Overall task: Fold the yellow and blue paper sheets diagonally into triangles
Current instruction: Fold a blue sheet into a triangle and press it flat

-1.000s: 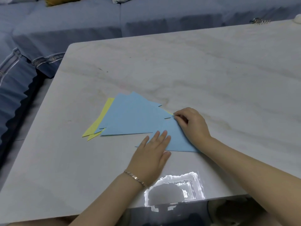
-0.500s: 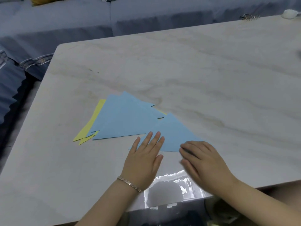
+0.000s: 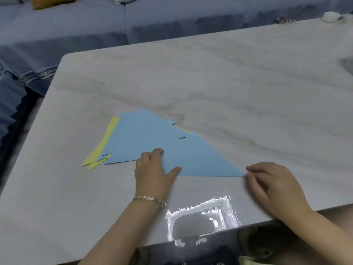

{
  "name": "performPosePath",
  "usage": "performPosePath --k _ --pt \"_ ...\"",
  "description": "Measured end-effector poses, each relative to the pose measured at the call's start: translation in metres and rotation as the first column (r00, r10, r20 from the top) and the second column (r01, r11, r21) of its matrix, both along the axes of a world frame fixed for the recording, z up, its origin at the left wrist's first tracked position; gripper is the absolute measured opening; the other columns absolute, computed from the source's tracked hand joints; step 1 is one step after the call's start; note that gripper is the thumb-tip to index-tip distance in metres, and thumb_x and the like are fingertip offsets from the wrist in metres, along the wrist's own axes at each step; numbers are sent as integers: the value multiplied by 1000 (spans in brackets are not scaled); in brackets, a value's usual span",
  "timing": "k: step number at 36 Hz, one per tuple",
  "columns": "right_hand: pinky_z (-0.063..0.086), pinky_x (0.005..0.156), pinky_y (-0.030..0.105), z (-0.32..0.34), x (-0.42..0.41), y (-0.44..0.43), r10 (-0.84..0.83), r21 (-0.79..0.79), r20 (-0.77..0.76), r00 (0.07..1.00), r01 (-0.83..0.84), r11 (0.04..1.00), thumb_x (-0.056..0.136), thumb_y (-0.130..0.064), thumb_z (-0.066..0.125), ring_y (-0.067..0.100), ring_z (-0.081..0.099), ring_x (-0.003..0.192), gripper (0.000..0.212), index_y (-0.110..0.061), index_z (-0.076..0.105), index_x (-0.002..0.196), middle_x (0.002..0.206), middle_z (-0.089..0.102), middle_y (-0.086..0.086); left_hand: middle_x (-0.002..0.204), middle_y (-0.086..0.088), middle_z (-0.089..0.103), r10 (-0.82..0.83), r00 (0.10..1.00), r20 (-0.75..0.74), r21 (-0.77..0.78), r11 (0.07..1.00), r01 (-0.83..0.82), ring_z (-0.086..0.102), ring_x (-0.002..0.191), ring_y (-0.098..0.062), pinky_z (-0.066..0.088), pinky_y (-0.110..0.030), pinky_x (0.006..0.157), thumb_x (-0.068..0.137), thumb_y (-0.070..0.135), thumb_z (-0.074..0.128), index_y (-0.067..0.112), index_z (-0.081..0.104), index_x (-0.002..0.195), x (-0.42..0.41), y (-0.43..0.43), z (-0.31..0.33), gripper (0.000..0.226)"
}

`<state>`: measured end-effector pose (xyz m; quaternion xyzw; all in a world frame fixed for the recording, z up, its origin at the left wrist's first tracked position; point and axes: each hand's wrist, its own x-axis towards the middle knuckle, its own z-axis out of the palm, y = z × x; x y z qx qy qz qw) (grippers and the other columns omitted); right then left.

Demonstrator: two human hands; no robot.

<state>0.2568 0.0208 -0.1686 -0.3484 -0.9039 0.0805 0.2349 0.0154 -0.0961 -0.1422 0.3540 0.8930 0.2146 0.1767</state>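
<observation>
Now I am creasing the blue triangle (image 3: 196,159) at frame centre: my left hand (image 3: 152,173) presses its left corner, fingers curled, thumb spread; my right hand (image 3: 275,186) pinches its right tip. Yellow sheets (image 3: 104,150) peek out left. Next, probably, firm strokes along the fold.

A blue triangle (image 3: 200,161) lies on the table (image 3: 229,83). Left hand (image 3: 152,173) presses its left corner; right hand (image 3: 271,182) touches its right tip.

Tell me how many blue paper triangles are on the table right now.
2 clearly: a near blue triangle between the left hand and right hand, and a far blue triangle atop the yellow paper. Stepped edges suggest more underneath, hidden.
</observation>
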Motion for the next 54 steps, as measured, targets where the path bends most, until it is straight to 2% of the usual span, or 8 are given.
performPosePath --k 14,22,28,32,36,41,51,54 --pt "37 93 32 16 -38 -3 -25 -156 -131 991 4 988 82 -27 41 20 51 104 35 -8 66 96 108 64 11 87 -5 50 -40 999 27 16 999 39 48 93 -28 37 -33 76 78 29 65 16 48 76 -20 19 8 22" --pt "7 112 28 13 -110 -14 301 -244 88 950 -272 931 89 -48 22 16 10 139 66 -7 29 140 148 12 1 124 -25 52 -144 924 -355 112 974 195 48 117 -42 36 -41 97 82 21 57 2 51 121 -23 20 -3 44" --pt "-8 112 27 -3 -134 -31 431 -267 238 870 -368 890 79 -66 -9 10 -7 138 89 -8 11 144 153 5 2 147 9 -14 -497 840 -220 -102 868 487 -15 138 -5 -11 -23 111 68 66 -27 15 -5 143 -12 -1 -27 94" --pt "-11 112 28 -3 -129 -29 458 -273 288 841 -386 881 74 -75 0 12 -15 139 95 -10 2 144 148 -12 -3 151 1 2 -524 813 -256 -203 851 484 0 139 -20 -3 -31 110 78 66 -20 13 3 141 -16 -8 -29 86" --pt "-2 111 29 -3 -122 -25 415 -251 308 856 -347 904 81 -74 8 21 2 141 92 -6 16 143 151 4 5 151 5 -6 -528 795 -298 -235 848 475 -7 141 -18 -5 -33 110 77 68 -16 21 -2 143 -20 -16 -27 82" --pt "0 109 26 2 -98 -13 327 -233 393 859 -251 940 85 -71 9 27 15 138 89 -3 25 141 149 15 9 146 1 33 -488 810 -326 -293 867 404 18 134 -16 14 -37 104 90 61 6 14 32 139 -34 -36 -30 72" --pt "-8 111 26 13 -46 9 173 -218 485 857 -72 973 77 -74 -3 16 1 141 94 -9 10 144 152 4 2 144 15 -21 -294 915 -276 -226 945 235 -21 132 -2 -14 -33 110 54 78 -30 21 -4 145 -38 -50 -25 110" --pt "22 106 38 26 -61 12 47 -191 346 937 22 981 78 -59 22 26 42 128 71 -11 53 121 133 52 8 152 14 -6 -236 943 -235 -192 962 192 -7 141 -5 -2 -37 114 58 80 -21 23 8 146 -35 -46 -17 109"
